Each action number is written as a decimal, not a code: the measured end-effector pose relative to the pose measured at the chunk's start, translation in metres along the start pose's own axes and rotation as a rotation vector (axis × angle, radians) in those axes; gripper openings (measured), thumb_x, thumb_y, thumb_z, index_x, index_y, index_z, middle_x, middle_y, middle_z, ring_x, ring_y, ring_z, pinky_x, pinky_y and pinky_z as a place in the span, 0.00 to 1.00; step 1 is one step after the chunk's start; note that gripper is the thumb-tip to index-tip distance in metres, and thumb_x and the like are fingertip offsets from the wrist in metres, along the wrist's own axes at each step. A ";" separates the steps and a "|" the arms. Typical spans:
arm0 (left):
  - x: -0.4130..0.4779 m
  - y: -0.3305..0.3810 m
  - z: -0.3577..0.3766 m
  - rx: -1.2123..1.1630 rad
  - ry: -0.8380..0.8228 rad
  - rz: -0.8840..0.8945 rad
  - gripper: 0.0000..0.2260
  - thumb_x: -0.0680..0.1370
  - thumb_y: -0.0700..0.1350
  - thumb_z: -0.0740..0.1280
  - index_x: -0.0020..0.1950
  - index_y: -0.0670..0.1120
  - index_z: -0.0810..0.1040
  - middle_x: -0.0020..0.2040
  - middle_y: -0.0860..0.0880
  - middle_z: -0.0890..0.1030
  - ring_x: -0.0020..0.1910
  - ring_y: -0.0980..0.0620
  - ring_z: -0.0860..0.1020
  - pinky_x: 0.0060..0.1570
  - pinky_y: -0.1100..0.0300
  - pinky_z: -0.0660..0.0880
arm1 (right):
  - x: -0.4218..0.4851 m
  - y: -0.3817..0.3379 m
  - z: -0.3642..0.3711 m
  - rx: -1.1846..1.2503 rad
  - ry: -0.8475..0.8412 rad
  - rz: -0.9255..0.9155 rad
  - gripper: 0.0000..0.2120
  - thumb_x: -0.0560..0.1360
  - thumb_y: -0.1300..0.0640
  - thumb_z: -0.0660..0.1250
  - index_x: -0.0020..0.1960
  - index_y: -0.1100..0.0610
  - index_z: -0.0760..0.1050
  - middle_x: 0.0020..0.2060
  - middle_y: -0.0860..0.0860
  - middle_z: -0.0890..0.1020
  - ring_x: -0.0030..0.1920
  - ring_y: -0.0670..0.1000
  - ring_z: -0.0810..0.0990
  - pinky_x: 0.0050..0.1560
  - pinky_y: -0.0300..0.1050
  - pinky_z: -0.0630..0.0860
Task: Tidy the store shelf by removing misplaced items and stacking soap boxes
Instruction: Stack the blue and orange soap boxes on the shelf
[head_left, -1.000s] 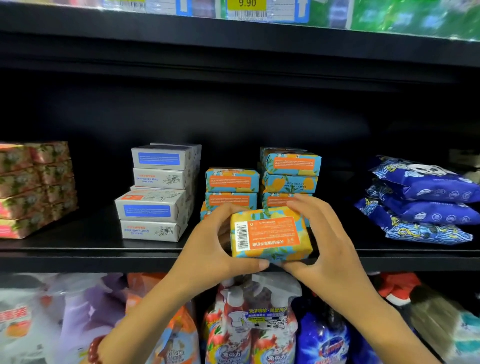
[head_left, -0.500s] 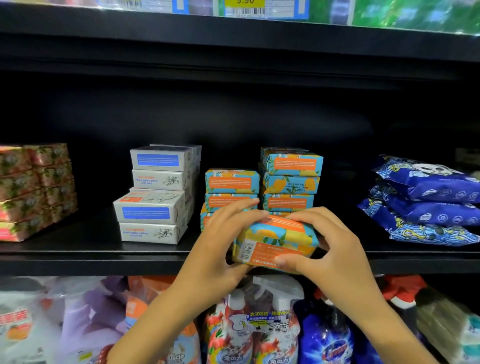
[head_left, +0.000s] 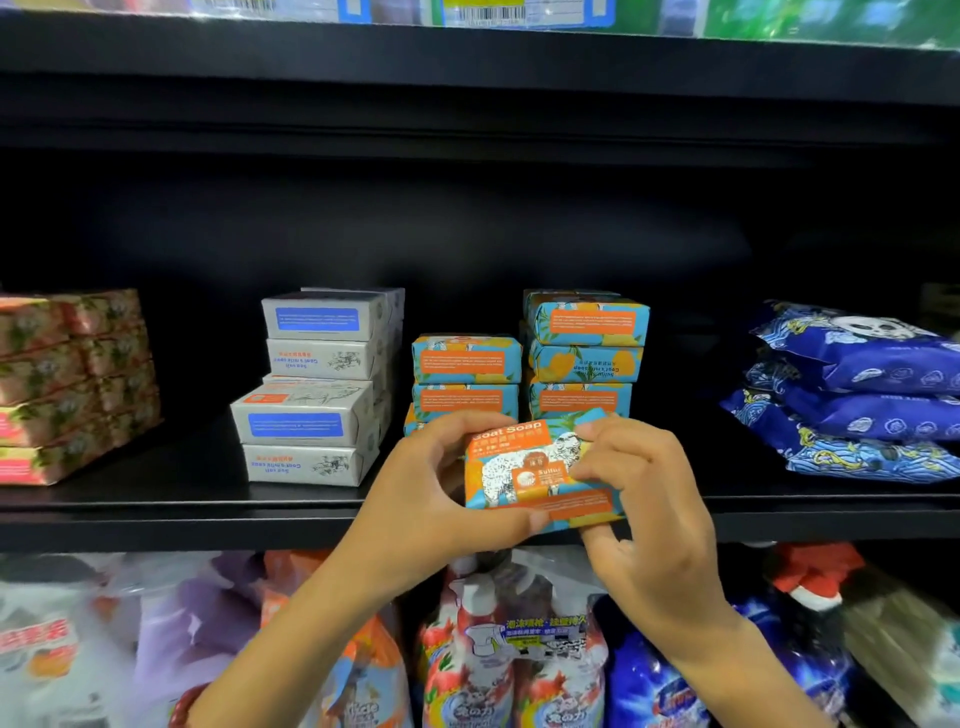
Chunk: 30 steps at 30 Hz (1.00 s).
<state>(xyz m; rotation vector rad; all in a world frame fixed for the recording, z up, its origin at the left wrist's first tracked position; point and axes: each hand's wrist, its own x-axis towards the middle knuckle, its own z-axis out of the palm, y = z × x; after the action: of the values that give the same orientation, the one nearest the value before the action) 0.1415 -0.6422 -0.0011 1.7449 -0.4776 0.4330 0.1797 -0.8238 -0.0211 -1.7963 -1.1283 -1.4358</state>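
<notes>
Gripping the orange-and-blue soap box (head_left: 530, 473) from both ends, the left hand (head_left: 415, 499) and the right hand (head_left: 649, 519) hold it at the front lip of the black shelf (head_left: 208, 525) in the head view. Whether the box rests on that lip or is lifted off it I cannot tell. Its printed top (a sheep and the words "Goat Soap") tilts toward the camera. Both hands' fingers (head_left: 608, 431) are curled round the box, thumbs under its near edge.

Just behind it stand two stacks of matching boxes: a lower left stack (head_left: 465, 379) and a taller right stack (head_left: 587, 353), close together with a thin dark gap between them.

To the left, a stack of white boxes (head_left: 317, 389) sits just beside them, its lower boxes jutting forward. Further left, well apart across bare shelf, lie pink floral boxes (head_left: 67, 384).

To the right, a broad strip of bare shelf separates the taller stack from piled blue packs (head_left: 857, 395).

Dark open space runs above every stack, up to the upper shelf (head_left: 467, 62).

Below the lip hang spray bottles (head_left: 514, 649) and bags, blurred.
</notes>
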 end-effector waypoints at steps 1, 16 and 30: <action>-0.001 0.000 -0.001 0.012 0.016 0.002 0.30 0.55 0.49 0.79 0.56 0.49 0.77 0.51 0.52 0.83 0.50 0.53 0.82 0.46 0.62 0.78 | -0.001 0.001 0.001 -0.004 -0.010 -0.004 0.25 0.61 0.75 0.70 0.52 0.57 0.68 0.53 0.52 0.70 0.58 0.50 0.73 0.54 0.40 0.74; 0.055 0.033 -0.037 0.229 0.398 0.042 0.27 0.59 0.52 0.80 0.55 0.50 0.78 0.49 0.51 0.83 0.47 0.55 0.82 0.44 0.60 0.81 | -0.035 0.020 0.018 -0.198 -0.417 0.266 0.19 0.71 0.39 0.62 0.54 0.50 0.76 0.50 0.43 0.79 0.52 0.45 0.78 0.49 0.42 0.78; 0.097 0.022 -0.046 0.555 0.425 0.042 0.28 0.71 0.55 0.72 0.66 0.43 0.75 0.54 0.49 0.81 0.46 0.57 0.80 0.41 0.69 0.75 | -0.041 0.024 0.020 -0.222 -0.366 0.234 0.20 0.71 0.38 0.59 0.52 0.51 0.79 0.49 0.43 0.81 0.51 0.43 0.78 0.49 0.36 0.72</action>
<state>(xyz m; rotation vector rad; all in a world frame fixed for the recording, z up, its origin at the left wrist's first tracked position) 0.2102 -0.6099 0.0784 2.0928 -0.0850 1.0146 0.2073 -0.8290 -0.0645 -2.3323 -0.9124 -1.1608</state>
